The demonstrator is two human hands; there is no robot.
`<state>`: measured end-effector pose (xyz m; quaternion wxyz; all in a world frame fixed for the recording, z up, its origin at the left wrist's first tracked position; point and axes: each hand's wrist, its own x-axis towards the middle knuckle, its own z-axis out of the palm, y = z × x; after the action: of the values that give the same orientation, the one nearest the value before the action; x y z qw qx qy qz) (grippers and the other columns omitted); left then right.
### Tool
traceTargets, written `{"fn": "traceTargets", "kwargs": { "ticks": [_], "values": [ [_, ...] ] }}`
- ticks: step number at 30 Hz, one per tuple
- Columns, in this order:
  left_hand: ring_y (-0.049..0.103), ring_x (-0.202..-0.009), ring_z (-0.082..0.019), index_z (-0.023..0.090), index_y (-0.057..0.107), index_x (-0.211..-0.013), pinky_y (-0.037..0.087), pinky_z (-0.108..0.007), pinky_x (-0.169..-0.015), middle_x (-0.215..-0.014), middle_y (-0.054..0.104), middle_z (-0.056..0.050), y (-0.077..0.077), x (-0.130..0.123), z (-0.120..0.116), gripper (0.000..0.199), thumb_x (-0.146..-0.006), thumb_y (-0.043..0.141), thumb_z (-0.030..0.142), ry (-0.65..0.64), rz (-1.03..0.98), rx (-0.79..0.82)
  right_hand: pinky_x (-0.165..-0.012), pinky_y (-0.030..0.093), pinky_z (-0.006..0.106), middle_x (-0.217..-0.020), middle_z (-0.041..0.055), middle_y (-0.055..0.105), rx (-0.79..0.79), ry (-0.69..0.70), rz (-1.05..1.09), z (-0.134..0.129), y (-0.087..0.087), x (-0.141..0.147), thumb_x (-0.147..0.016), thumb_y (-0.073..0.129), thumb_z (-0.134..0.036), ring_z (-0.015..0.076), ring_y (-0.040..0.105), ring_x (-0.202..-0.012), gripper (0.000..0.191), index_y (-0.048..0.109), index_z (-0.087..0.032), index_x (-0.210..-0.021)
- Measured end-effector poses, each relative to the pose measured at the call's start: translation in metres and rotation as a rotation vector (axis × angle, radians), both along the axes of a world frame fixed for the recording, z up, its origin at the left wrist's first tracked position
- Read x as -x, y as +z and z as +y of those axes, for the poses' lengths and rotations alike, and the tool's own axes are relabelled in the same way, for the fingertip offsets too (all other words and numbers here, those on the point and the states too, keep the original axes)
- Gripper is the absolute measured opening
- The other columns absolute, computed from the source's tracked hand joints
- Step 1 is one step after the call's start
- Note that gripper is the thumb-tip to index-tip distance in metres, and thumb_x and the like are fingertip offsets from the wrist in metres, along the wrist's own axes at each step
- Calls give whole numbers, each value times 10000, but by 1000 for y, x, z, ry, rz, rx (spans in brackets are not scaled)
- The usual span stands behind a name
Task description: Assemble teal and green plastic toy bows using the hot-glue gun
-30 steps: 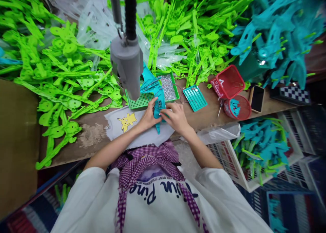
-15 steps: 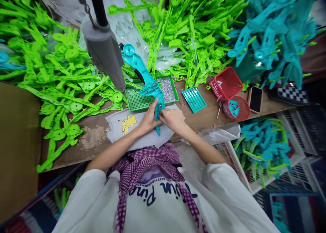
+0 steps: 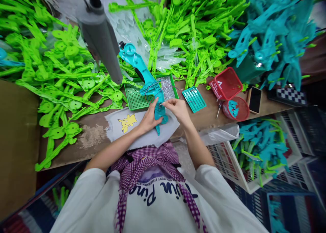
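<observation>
A long turquoise plastic housing (image 3: 146,75) lies slanted over the green tray (image 3: 131,100) and the grey cloth with a yellow cartoon figure (image 3: 127,122). My left hand (image 3: 149,119) is closed around its near end, thumb and fingers on either side. Beside it, my right hand (image 3: 178,110) pinches at the housing's right edge, near a small dark part (image 3: 161,105). What lies between those fingertips is too small to make out. Thin wires run along the housing. Many tiny silvery pieces (image 3: 167,83) fill the right part of the tray.
A grey hanging power screwdriver (image 3: 100,39) comes down left of the housing. Green plastic parts (image 3: 68,76) heap across the bench. On the right are a teal tray (image 3: 194,99), red baskets (image 3: 236,109), a screwdriver (image 3: 218,110), a phone (image 3: 254,100) and turquoise parts (image 3: 270,32).
My right hand has moved up and slightly right along the housing, uncovering its rounded lower end. My left hand keeps its hold. The hanging tool has shifted slightly up and left.
</observation>
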<state>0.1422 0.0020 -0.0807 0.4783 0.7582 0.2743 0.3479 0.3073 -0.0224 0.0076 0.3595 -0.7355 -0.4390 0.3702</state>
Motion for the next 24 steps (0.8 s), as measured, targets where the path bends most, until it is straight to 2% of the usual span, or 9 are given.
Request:
{"fn": "traceTargets", "kwargs": {
  "ticks": [5,11,14,17,19,21,22,24],
  "values": [
    [334,-1496,-363,326,73,-1597,345,-600,-1198,-1634,298,-139,1,0,0,991,-851,726,330,-4,9,5,-567,317,265,-559,-23,524,55,28,-13,18,-3,-1,-636,694,-678,108,437,-575,520,608,-167,-584],
    [315,-1507,-358,326,28,-1596,318,-611,-1208,-1640,280,-149,0,0,0,988,-877,705,350,-9,11,-19,-571,313,269,-557,-27,509,63,56,-121,15,-6,3,-727,651,-678,121,454,-578,513,570,-188,-597],
    [310,-1510,-357,332,50,-1596,322,-610,-1208,-1642,281,-144,-1,0,0,968,-883,702,397,0,6,-12,-598,340,275,-618,-19,545,-38,3,-274,7,-11,13,-820,613,-646,137,481,-609,464,602,-199,-697],
    [311,-1508,-362,340,60,-1596,337,-617,-1197,-1646,276,-141,0,1,0,960,-884,700,413,16,2,-4,-662,407,286,-748,5,603,-245,-58,-400,-6,-18,10,-885,574,-616,156,531,-681,408,635,-215,-840],
    [321,-1501,-368,342,54,-1598,343,-622,-1192,-1653,259,-143,1,2,0,970,-880,704,398,23,5,5,-707,450,296,-824,29,641,-368,-112,-427,-13,-21,-10,-926,523,-600,170,568,-740,403,648,-217,-909],
    [333,-1494,-371,338,55,-1600,339,-623,-1194,-1657,248,-148,2,2,-1,972,-877,704,371,24,10,19,-733,470,309,-864,52,674,-407,-229,-480,-15,-23,-46,-955,482,-575,186,591,-780,413,661,-204,-928],
    [338,-1490,-372,331,61,-1601,337,-624,-1195,-1654,252,-151,2,2,-1,971,-874,705,360,26,11,23,-739,472,316,-878,61,686,-386,-294,-521,-14,-24,-66,-960,484,-553,193,596,-789,405,667,-193,-927],
    [338,-1489,-375,316,78,-1600,331,-630,-1195,-1644,273,-158,2,2,0,969,-866,709,349,34,8,22,-761,465,334,-880,81,699,-296,-303,-625,-6,-27,-106,-951,526,-480,206,595,-795,349,688,-175,-899]
  ]
}}
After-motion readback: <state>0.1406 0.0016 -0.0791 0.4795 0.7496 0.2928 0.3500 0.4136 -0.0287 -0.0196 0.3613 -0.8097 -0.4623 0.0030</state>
